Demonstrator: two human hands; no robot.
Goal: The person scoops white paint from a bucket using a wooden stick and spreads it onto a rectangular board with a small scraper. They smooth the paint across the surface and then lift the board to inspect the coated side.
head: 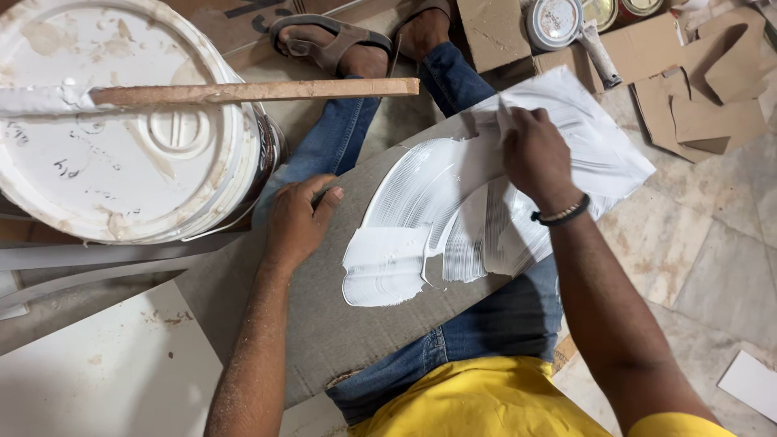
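A grey cardboard sheet (324, 316) lies across my lap, over blue jeans. Its far half is covered with wet white paint (437, 210) in curved strokes. My left hand (298, 222) presses flat on the bare near-left part of the sheet, fingers curled at its edge. My right hand (532, 154) is over the painted area, fingers closed on a small spreading tool whose tip (502, 109) barely shows; its kind is hidden by the hand. A dark bead bracelet (560, 214) circles the right wrist.
A large white lidded paint bucket (113, 121) stands at left with a paint-tipped wooden stick (259, 91) lying across it. Cardboard scraps (696, 97) and small tins (554, 20) lie at upper right on the tiled floor (720, 267). White boards (105, 372) lie lower left.
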